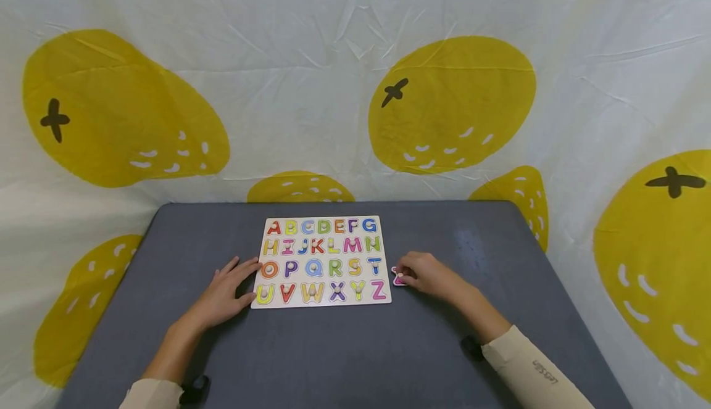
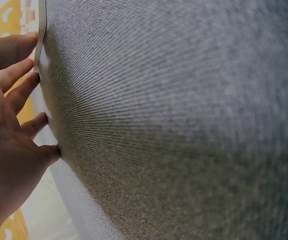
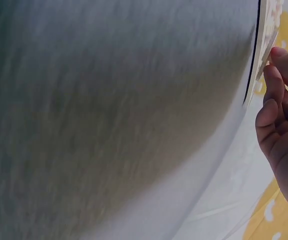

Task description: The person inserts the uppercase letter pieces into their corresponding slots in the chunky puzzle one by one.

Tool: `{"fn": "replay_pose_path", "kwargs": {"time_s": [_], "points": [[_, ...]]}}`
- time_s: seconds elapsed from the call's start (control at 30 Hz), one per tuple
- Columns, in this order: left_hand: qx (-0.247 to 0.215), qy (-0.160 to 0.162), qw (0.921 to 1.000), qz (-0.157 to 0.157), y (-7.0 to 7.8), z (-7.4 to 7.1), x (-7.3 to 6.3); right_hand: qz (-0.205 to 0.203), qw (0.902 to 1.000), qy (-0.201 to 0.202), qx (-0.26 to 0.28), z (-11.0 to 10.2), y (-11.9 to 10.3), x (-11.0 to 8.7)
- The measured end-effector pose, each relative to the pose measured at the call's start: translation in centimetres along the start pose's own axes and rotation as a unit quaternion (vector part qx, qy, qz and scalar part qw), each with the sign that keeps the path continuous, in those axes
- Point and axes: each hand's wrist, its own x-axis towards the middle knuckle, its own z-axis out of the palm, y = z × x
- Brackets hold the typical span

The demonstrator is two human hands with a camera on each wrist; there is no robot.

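Observation:
A pale wooden alphabet board (image 1: 328, 278) lies on the dark grey table, with colourful letters A to Z in rows, most bearing a small knob. On the pink Z (image 1: 378, 290) at its lower right corner no knob shows. My left hand (image 1: 226, 295) rests at the board's left edge, fingers spread and thumb touching the edge; in the left wrist view the fingertips (image 2: 32, 37) meet the board's side. Just off the right edge, my right hand (image 1: 424, 273) pinches a pink letter piece (image 1: 399, 280) with a pale border, partly covered by the fingers.
The grey table (image 1: 328, 359) has a rounded far edge close to a white cloth backdrop (image 1: 311, 119) printed with large yellow fruit. Dark wrist devices (image 1: 472, 347) sit under both forearms, by the beige sleeves.

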Motion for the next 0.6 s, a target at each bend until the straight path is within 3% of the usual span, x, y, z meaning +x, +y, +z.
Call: {"fn": "replay_pose_path", "kwargs": {"time_s": [0.3,0.6], "points": [[-0.006,0.001,1.0000,-0.001,0.0,0.0,0.0,-0.033,0.9991,-0.014,0.023,1.0,-2.2,0.7],[-0.001,0.000,1.0000,-0.003,0.1,0.0,0.0,-0.034,0.9986,-0.037,0.017,1.7,-3.4,1.4]]}}
